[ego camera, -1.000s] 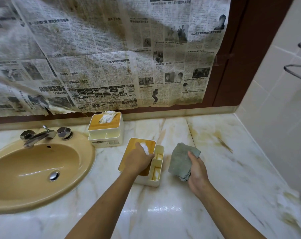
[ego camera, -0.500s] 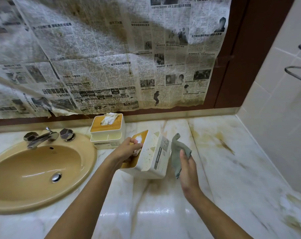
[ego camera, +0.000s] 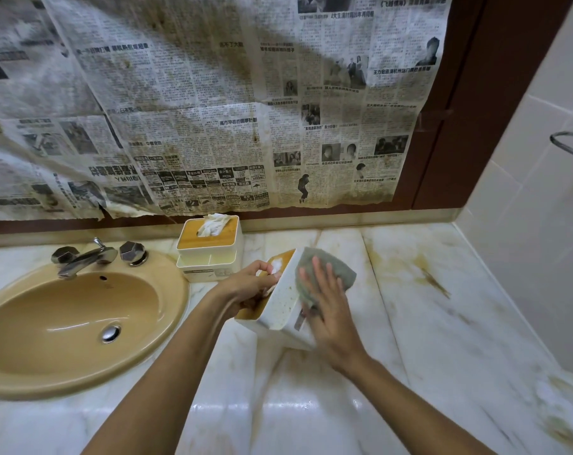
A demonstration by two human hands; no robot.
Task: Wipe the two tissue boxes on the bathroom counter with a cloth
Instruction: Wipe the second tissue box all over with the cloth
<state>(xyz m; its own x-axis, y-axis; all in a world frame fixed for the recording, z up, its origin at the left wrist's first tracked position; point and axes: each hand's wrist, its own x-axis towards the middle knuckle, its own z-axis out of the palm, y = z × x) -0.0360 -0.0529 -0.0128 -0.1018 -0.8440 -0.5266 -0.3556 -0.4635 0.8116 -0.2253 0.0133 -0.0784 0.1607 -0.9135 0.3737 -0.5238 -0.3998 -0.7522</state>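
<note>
near tissue box, centre frame, is held tilted off the counter by the left hand; cloth is pressed flat on it by the right hand. first box is being wiped; far box, upper centre, judged next.

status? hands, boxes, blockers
Left hand grips tilted near tissue box. Right hand presses cloth on its side. Far tissue box upright, untouched. Nothing blocking.
</note>
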